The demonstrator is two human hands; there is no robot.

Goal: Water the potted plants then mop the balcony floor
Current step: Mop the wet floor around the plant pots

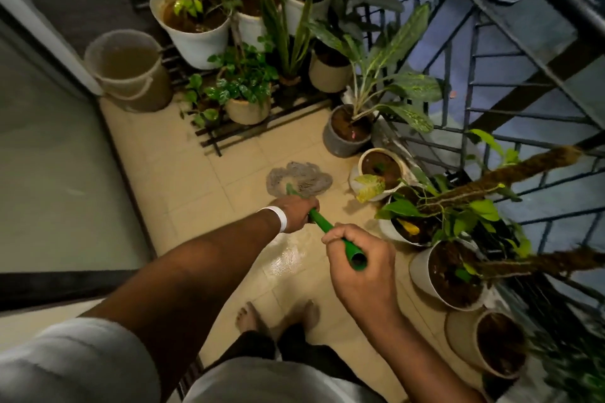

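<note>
Mopping is the step in hand, I judge, and the watering seems to be finished. The balcony floor (196,173), of beige tiles, is the biggest thing here. It has a shining wet patch (288,258) just in front of my bare feet, while the tiles farther away, near the plant rack (209,137), look dull and dry, so I think most of the floor is left to do. The potted plants (196,26) stand on that rack at the far end and also in a row along the railing (491,75) on my right. Their soil looks dark, and in one white pot brown water seems to stand on top, which agrees with a watering already done. A pale bucket (127,72) with cloudy water inside stands in the far left corner by the wall. The mop head (299,178), a grey bunch of strings, lies spread flat on the tiles in the middle of the floor, near a leaning pot but apart from it. The green mop handle (322,224) rises from it toward me. My right hand (360,268) is closed around the handle's top end, and my left hand (294,213), with a white wristband (281,217), is wrapped around it lower down, nearer the head.
</note>
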